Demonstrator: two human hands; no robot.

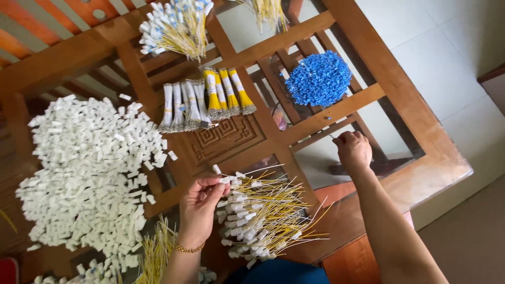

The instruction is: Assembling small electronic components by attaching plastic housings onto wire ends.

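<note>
The left hand [200, 202] is pinching a small white plastic tag [225, 180] in its grip, just left of the near loose heap of thin yellow wires [265, 215], whose long axes are running rightward. The right hand [353, 150], further right, is pressing its grip together on one wire end. Farther on the wooden lattice bench [336, 110], a blue bead pile [319, 79] is lying.

Brightness: bright, even daylight across the whole head view.
Source: seemingly from the upper right, beyond the right hand [353, 151], where the pale floor tiles [447, 42] look washed out.
Shadows: soft, faint, beneath the left hand's fingers [213, 185].
Glare: mild sheen on the glass tabletop [326, 158].
Sharpness: mostly crisp; slight softness and stretching toward the frame corners.
</note>
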